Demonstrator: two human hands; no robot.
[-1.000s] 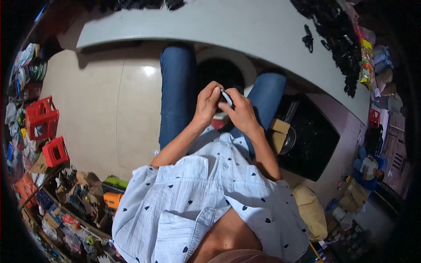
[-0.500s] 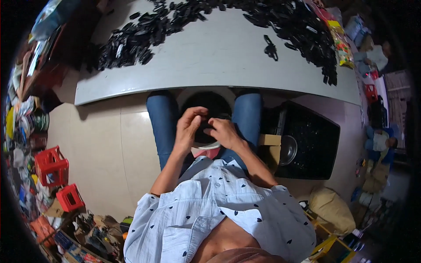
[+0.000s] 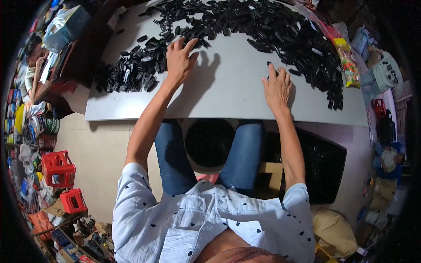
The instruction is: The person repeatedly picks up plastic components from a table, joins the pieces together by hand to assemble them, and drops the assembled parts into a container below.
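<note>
1. Nearest, a round, pale-rimmed bucket with a black inside stands between the blue denim-clad legs.
2. The left hand and right hand, together above it half a second ago, have parted and reached over the smooth grey-white table, among the parts.
3. Right fingers curl at a small black plastic piece; whether they pinch it, I cannot tell.
4. Left fingers spread, visibly empty, beside the arching glossy black plastic heap.
5. A yellow-topped, multicoloured plastic packet bears print too small to read.
</note>
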